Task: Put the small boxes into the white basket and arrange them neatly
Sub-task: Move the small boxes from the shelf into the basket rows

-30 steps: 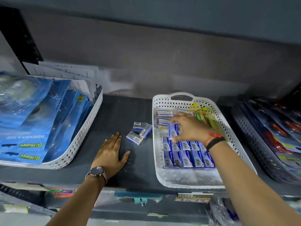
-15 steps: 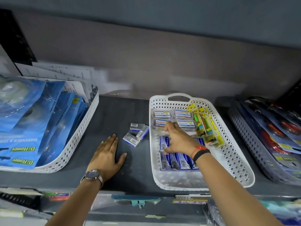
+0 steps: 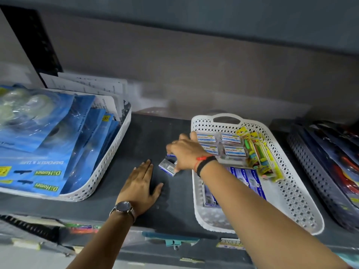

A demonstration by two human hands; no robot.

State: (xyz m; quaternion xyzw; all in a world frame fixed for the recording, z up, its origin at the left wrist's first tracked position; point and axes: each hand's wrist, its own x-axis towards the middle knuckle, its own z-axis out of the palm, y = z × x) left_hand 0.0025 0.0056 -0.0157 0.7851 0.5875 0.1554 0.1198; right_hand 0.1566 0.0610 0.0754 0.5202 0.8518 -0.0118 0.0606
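The white basket (image 3: 196, 210) stands on the dark shelf (image 3: 147, 133), right of centre. Inside it, small blue boxes (image 3: 247, 178) lie in rows, partly hidden by my right forearm. Small loose boxes (image 3: 166, 168) lie on the shelf just left of the basket. My right hand (image 3: 185, 152) reaches across the basket's left rim and covers most of them, its fingers spread and its thumb at one box; no grip shows. My left hand (image 3: 140, 188) lies flat, palm down, on the shelf in front of the loose boxes.
Clear label packs (image 3: 230, 145) and yellow packets (image 3: 260, 156) fill the basket's far part. A second white basket (image 3: 108, 162) with blue tape-dispenser packs stands at the left. A dark basket (image 3: 310, 171) stands at the right. A wall closes the back.
My right hand has left the blue boxes in the basket and moved left over the rim onto the loose boxes on the shelf. My left hand has stayed flat.
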